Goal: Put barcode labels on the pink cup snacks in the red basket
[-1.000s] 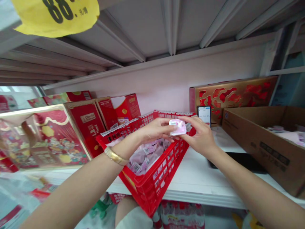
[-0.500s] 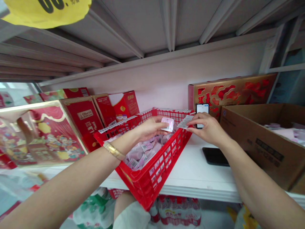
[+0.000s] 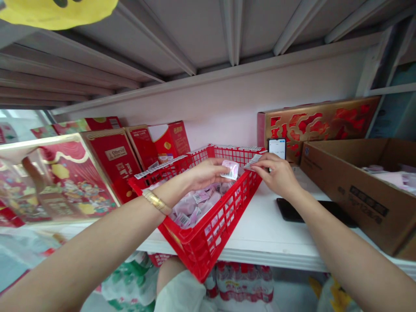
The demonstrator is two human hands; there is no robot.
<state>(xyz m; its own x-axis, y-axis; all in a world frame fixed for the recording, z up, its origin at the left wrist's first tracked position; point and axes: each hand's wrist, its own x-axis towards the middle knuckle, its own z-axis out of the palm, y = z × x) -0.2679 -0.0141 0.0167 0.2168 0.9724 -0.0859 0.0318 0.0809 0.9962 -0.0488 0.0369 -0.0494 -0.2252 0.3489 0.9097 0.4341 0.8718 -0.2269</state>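
Note:
My left hand point(image 3: 208, 174), with a gold bracelet at the wrist, is closed on a small pink-and-white packet point(image 3: 230, 170) above a red plastic basket point(image 3: 192, 235). Similar small pink packets point(image 3: 211, 201) bearing white barcode labels fill the basket. At the basket's right rim, my right hand point(image 3: 276, 172) pinches the end of a barcode sticker strip point(image 3: 254, 161). More such strips point(image 3: 164, 166) lie along the left and back rims. How much of the right strip is stuck down I cannot tell.
Behind my right hand a lit phone point(image 3: 277, 148) stands upright; a dark phone-like slab point(image 3: 289, 211) lies on the white shelf point(image 3: 256, 234). A cardboard box point(image 3: 351, 190) stands right, red gift boxes point(image 3: 107, 160) left. Bottled drinks point(image 3: 243, 284) sit below. Metal shelving point(image 3: 211, 39) hangs overhead.
My right hand has moved slightly left and down with the strip, closer to the basket's rim. My left hand still holds the packet in nearly the same place.

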